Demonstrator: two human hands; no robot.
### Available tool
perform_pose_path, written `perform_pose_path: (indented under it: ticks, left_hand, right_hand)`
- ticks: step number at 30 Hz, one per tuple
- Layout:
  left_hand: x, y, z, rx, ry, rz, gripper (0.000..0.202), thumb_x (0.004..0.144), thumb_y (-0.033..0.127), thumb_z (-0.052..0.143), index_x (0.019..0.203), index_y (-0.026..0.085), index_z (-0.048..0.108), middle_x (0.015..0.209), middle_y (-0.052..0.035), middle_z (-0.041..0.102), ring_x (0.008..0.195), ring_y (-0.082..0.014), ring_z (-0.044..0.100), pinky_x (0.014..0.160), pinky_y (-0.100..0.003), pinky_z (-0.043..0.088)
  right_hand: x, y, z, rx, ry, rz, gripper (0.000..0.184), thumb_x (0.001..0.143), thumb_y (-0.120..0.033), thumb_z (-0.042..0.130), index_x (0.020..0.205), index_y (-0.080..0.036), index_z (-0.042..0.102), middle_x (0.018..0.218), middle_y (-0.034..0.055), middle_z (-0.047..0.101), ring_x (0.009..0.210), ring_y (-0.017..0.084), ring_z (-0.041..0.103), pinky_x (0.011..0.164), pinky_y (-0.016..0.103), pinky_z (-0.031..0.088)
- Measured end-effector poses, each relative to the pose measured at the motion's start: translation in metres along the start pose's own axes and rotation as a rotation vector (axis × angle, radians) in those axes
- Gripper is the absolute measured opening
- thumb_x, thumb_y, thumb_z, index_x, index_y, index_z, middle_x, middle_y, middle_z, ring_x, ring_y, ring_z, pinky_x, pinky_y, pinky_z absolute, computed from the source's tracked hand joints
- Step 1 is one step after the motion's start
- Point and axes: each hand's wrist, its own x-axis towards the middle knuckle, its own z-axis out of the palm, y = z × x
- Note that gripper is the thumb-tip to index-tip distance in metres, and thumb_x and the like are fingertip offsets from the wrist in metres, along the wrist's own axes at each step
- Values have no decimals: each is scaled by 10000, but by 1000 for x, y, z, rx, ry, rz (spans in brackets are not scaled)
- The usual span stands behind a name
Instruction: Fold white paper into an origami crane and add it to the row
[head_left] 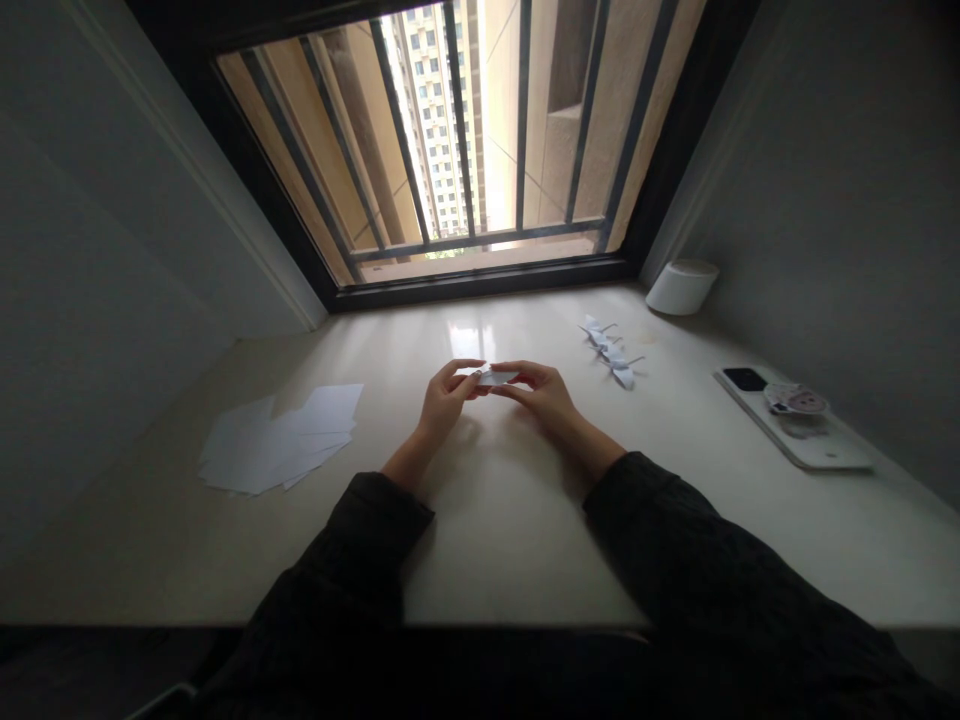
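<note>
Between my two hands is a small folded piece of white paper (495,377), held just above the pale sill. My left hand (450,390) pinches its left side, thumb and fingers closed on it. From the right, my right hand (538,388) grips the other side between thumb and fingers. My fingers cover part of the folds. Several folded paper cranes (609,352) sit in a row beyond my right hand. Off to the left lies a loose, overlapping pile of white paper sheets (277,440).
On the right, a pale phone (810,440) with a round sticker-like grip lies on the sill (495,540). A white cylindrical object (681,287) stands in the far right corner. A dark-framed window (480,292) with bars closes off the back, and walls flank both sides.
</note>
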Motion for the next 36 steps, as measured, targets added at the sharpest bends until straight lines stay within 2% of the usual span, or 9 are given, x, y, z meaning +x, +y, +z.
perform_pose_path:
  ticks: [3, 6, 10, 14, 18, 22, 27, 32, 36]
  left_hand:
    - [-1, 1, 1, 53, -33, 66, 320, 762, 389, 648, 1005, 183, 682, 823, -60, 722, 725, -166, 683, 667, -277, 530]
    - [-3, 0, 3, 113, -14, 155, 326, 729, 369, 694, 1001, 189, 700, 929, -81, 722, 801, -186, 685, 744, -316, 542]
    - [-3, -3, 4, 84, 62, 208, 259, 713, 355, 712, 914, 192, 730, 875, -77, 731, 795, -194, 686, 776, -349, 548]
    - [-2, -5, 3, 89, 90, 212, 212, 703, 346, 722, 854, 198, 744, 817, -69, 733, 757, -186, 682, 754, -345, 549]
    - [-1, -6, 3, 114, 101, 227, 176, 710, 333, 720, 833, 210, 746, 792, -54, 733, 741, -176, 677, 735, -330, 546]
    - [-3, -6, 5, 124, 110, 227, 182, 722, 335, 708, 851, 212, 744, 807, -54, 735, 764, -182, 678, 751, -340, 544]
    - [-4, -9, 7, 80, 156, 206, 202, 718, 339, 707, 860, 201, 741, 822, -56, 735, 776, -187, 680, 770, -357, 544]
    - [-3, -9, 7, 55, 173, 196, 186, 706, 319, 722, 836, 187, 741, 819, -61, 734, 763, -177, 676, 757, -328, 539]
    - [-6, -7, 10, 18, 160, 207, 297, 730, 311, 707, 1008, 205, 703, 847, -53, 733, 773, -163, 675, 756, -306, 527]
  right_hand:
    - [0, 0, 2, 67, 26, 45, 397, 598, -416, 787, 951, -246, 720, 942, 46, 724, 882, 228, 655, 871, 410, 480]
    - [-1, 0, 4, 156, 47, 83, 392, 581, -418, 797, 920, -234, 725, 871, 43, 731, 831, 222, 668, 834, 399, 493]
    - [-2, -2, 7, 223, 55, 106, 320, 568, -387, 808, 843, -239, 735, 825, 32, 732, 803, 214, 670, 823, 391, 501]
    - [-2, -6, 9, 251, 64, 78, 205, 581, -357, 803, 740, -244, 740, 841, 26, 736, 844, 215, 667, 870, 403, 491]
    - [-1, -8, 10, 275, 68, 87, 188, 573, -376, 800, 693, -248, 735, 815, 22, 737, 846, 229, 668, 881, 438, 486]
    - [-2, -6, 10, 293, 87, 78, 180, 579, -367, 803, 702, -252, 738, 813, 22, 736, 824, 213, 665, 858, 417, 489]
    - [-2, -1, 10, 240, 118, 112, 251, 603, -415, 784, 785, -245, 751, 801, 32, 734, 694, 188, 653, 760, 400, 514]
    - [-1, 3, 10, 201, 154, 83, 265, 595, -418, 790, 774, -226, 754, 748, 35, 735, 705, 189, 656, 752, 379, 521]
    - [0, 4, 10, 230, 167, 63, 245, 597, -405, 795, 762, -228, 754, 780, 35, 741, 756, 202, 669, 805, 395, 518]
